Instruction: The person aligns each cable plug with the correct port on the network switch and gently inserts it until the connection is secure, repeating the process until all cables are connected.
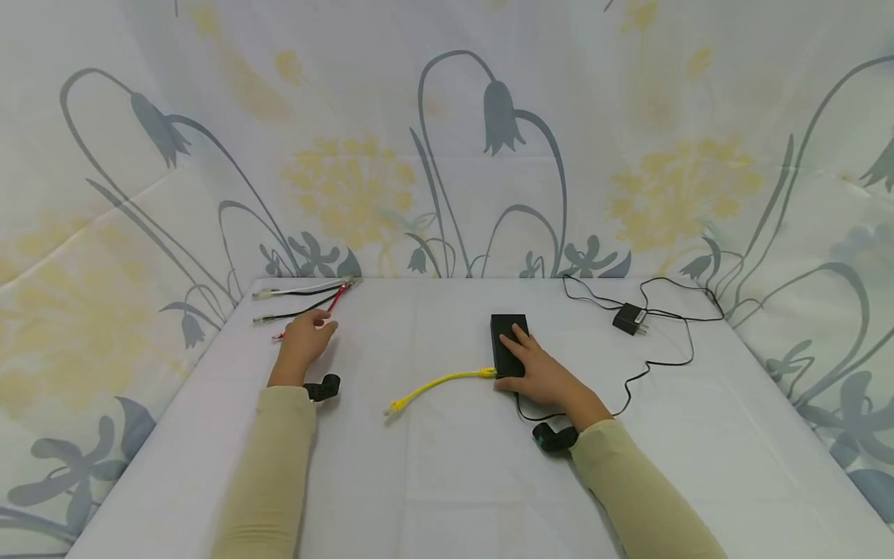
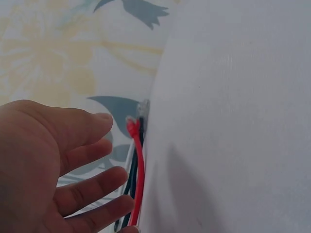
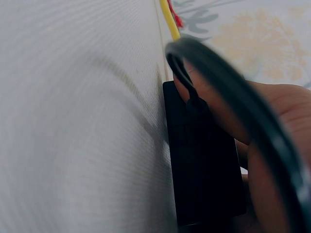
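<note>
My left hand [image 1: 306,340] hovers at the red network cable [image 1: 337,298], fingers loosely bent and apart. The left wrist view shows that red cable [image 2: 140,172] just beyond the fingertips, with nothing held. Dark cables [image 2: 132,179] lie alongside it. On the right, my right hand [image 1: 545,378] rests on a flat black box [image 1: 508,341], like a small network switch, fingers spread across its top and thumb along its near edge. A yellow network cable [image 1: 436,382] runs left from the box. The right wrist view shows a black cord [image 3: 223,82] entering the box's near end.
A black power adapter [image 1: 630,318] lies at the back right, with its thin black cord [image 1: 670,363] looping across the white table [image 1: 454,473]. White and black cables [image 1: 293,293] fan out at the back left. A floral curtain [image 1: 391,93] hangs behind.
</note>
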`<state>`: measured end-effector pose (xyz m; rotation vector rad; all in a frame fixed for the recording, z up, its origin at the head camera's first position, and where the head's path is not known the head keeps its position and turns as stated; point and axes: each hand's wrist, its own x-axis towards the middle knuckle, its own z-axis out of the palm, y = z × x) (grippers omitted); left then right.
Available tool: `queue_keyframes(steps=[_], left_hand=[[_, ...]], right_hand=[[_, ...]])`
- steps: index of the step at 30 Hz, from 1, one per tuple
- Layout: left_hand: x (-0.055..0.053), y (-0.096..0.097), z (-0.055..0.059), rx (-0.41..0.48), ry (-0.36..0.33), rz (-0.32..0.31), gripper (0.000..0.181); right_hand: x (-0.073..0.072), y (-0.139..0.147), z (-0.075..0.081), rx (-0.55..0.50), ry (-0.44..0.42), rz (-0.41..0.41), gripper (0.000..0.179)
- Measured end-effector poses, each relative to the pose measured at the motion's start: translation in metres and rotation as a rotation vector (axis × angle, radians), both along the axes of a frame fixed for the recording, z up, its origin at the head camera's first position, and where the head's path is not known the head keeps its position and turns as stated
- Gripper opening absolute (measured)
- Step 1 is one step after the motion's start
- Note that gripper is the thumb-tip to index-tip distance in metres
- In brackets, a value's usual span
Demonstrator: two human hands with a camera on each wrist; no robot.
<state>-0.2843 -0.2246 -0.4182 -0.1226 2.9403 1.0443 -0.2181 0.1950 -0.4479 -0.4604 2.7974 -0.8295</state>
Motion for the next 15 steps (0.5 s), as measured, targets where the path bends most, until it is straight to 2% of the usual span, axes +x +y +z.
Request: queue_keyframes(steps=[5,12,15], left_hand=[[-0.002,-0.009,-0.002,-0.031,0.007,0.027,0.045],[-0.004,-0.018,0.001,-0.196,0.012,0.048,0.045],[-0.005,-0.021,0.002,-0.233,0.000,0.058,0.045]], right_hand=[[0.000,0.000,0.002,-0.003,-0.007,-0.004,0.090],[0.001,-0.001,0.002,0.000,-0.017,-0.005,0.090],[0.002,-0.001,0.003,0.001,-0.016,-0.006,0.090]])
